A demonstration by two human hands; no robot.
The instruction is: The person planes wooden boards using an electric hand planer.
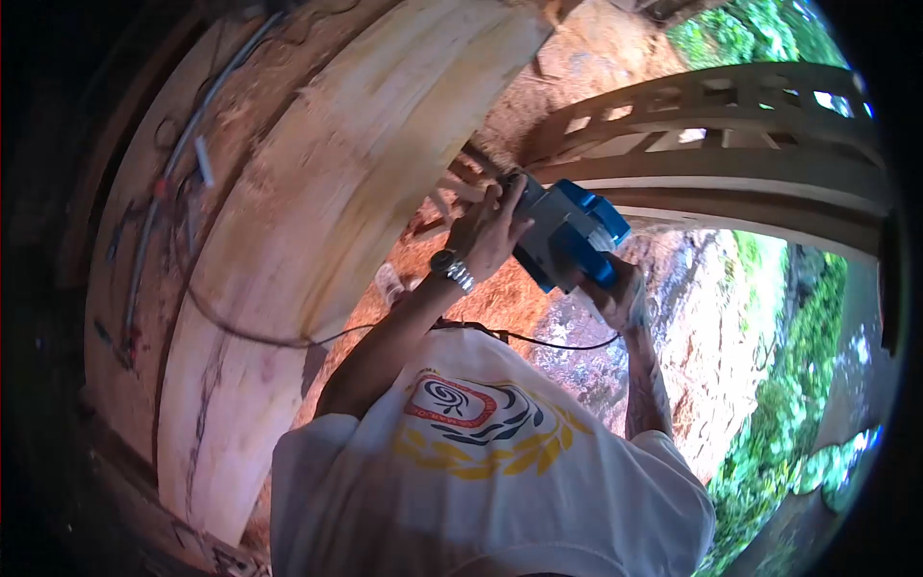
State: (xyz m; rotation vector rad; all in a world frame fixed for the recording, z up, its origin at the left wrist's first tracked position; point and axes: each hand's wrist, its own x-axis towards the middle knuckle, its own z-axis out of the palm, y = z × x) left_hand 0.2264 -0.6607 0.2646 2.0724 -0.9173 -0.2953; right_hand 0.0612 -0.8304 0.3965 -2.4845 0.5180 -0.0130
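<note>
In the head view I hold a blue and grey electric planer (558,236) in front of my chest, tilted with its flat grey side turned up. My left hand (488,231), a metal-band watch (452,269) on its wrist, is closed at the planer's left end, thumb and fingers against the grey body. Around the blue rear part at the lower right my right hand (615,293) is wrapped; some of its fingers are hidden. A dark power cord (558,343) runs from near my right wrist across my shirt to the left.
Wide wooden boards (317,192) lie along the left, one with a grey pipe-like cable (183,135) on it. A slatted wooden frame (711,144) stands at the upper right. Wood shavings (510,298) cover the ground below. Green plants (798,385) grow at the right.
</note>
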